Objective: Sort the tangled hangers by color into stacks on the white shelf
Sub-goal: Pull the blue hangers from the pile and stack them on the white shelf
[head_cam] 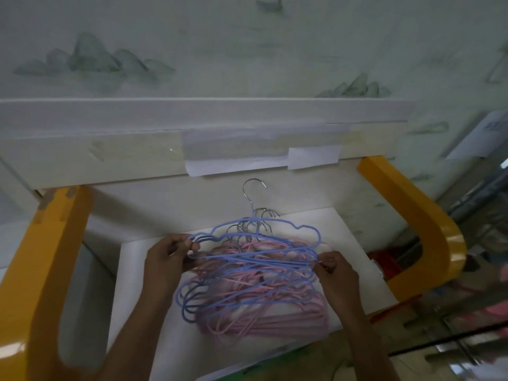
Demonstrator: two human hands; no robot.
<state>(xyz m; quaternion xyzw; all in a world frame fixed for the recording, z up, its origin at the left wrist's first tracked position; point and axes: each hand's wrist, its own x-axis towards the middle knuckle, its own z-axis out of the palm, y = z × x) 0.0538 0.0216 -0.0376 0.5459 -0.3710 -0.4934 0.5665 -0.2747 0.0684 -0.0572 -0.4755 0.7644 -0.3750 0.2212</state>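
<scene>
The person's left hand (167,257) is pinching the nine o'clock end of the top thin blue wire hanger (255,235), while the right hand (334,270) is pinching wires at three o'clock. The tangled pink-and-blue pile (255,292) is lying on the white shelf (143,312). The hanger's long axis is running nine to three between both hands, its steel hook (251,188) pointing toward twelve.
</scene>
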